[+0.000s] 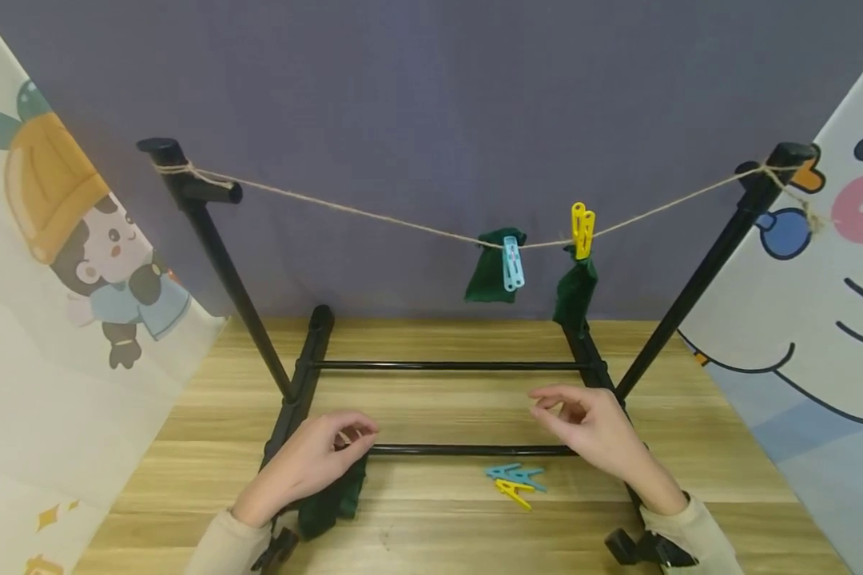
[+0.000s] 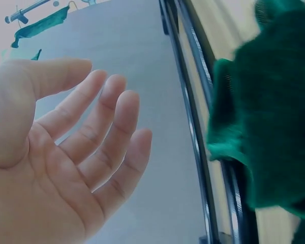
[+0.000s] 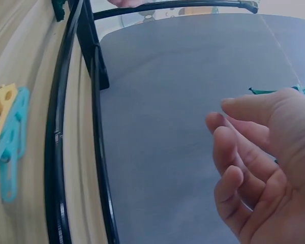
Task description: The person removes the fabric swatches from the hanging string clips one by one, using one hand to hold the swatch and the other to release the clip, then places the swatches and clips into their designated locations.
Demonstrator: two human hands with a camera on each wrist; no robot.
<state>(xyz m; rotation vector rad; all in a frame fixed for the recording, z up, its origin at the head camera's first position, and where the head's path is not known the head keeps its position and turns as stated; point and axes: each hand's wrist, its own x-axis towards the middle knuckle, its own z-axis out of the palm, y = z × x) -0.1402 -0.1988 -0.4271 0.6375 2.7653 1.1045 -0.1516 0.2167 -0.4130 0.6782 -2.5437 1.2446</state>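
Note:
My left hand [image 1: 324,455], fingers loosely bent and holding nothing, hovers over dark green cloth pieces [image 1: 320,511] at the rack's left side. In the left wrist view the green cloth [image 2: 274,112] looks soft and lies beyond the fingers. My right hand [image 1: 593,427] is raised near the rack's right side, its thumb and fingertips apart and nothing between them. Below and left of it lie blue clothespins [image 1: 514,474] and a yellow clothespin [image 1: 514,493]. A blue clothespin [image 1: 513,263] and a yellow clothespin [image 1: 582,230] pin two green cloth pieces [image 1: 491,275] to the string.
A black rack [image 1: 446,365] with two upright posts stands on the wooden table [image 1: 431,511]. A thin string [image 1: 345,208] sags between the post tops. Behind is a grey-blue panel [image 1: 374,96]; cartoon-printed panels [image 1: 36,343] flank both sides.

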